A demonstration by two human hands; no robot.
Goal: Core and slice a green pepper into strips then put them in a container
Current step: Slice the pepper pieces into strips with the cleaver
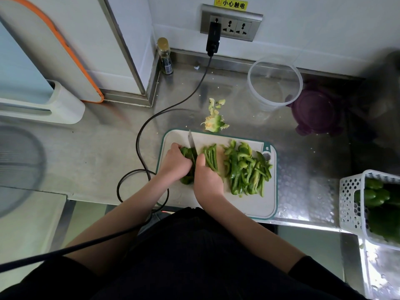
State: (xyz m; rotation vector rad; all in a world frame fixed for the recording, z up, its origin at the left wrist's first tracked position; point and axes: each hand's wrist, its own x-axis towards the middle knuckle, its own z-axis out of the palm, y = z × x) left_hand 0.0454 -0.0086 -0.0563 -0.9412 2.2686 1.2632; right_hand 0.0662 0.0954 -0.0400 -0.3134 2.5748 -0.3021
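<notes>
On a white cutting board (255,202) with a teal rim lies a piece of green pepper (186,179), held down by my left hand (175,162) with curled fingers. My right hand (207,180) grips a knife (191,144) whose blade stands across the pepper piece, just right of my left fingers. A few fresh strips (211,156) lie beside the blade. A bigger pile of pepper strips (246,169) covers the board's right half. A clear round container (275,83) stands open behind the board on the steel counter.
The pepper core and scraps (215,122) lie just behind the board. A purple lid (318,111) sits right of the container. A white basket (355,204) with whole green peppers stands at the right. A black cable (149,122) crosses the counter to the wall socket. A small bottle (165,57) stands in the corner.
</notes>
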